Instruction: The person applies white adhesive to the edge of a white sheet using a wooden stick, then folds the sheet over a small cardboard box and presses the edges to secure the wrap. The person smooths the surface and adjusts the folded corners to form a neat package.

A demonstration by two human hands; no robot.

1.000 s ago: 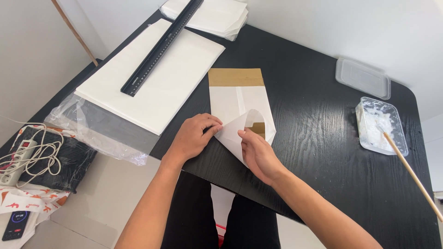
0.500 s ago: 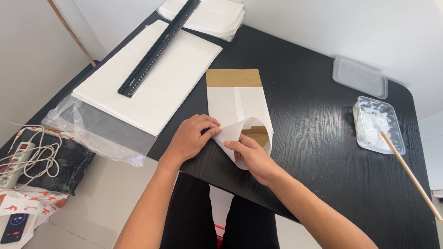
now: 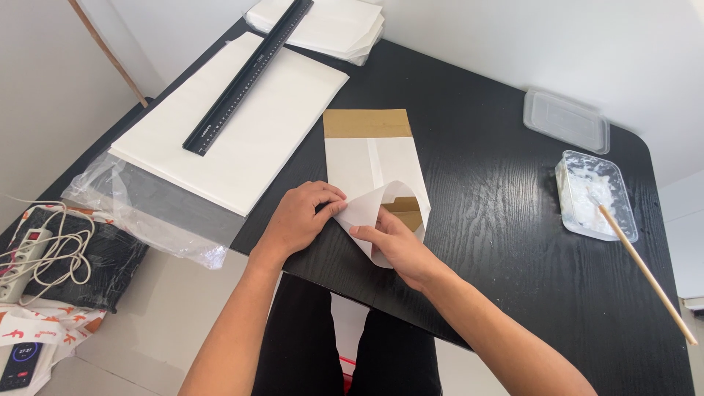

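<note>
Paper bag [image 3: 374,165] lies flat at the table's [image 3: 506,242] near edge — left hand [image 3: 297,220] and right hand [image 3: 392,242] both pinch its folded bottom flap, creasing it. Farther off, a ruler [image 3: 249,73] weighs down white sheets [image 3: 235,139].

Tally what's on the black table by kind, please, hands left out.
Paper bag being folded: 1
Paper stacks: 2
Ruler: 1
Plastic tub: 1
Lid: 1
Stick: 1
Clear plastic sheet: 1
Total: 8
</note>
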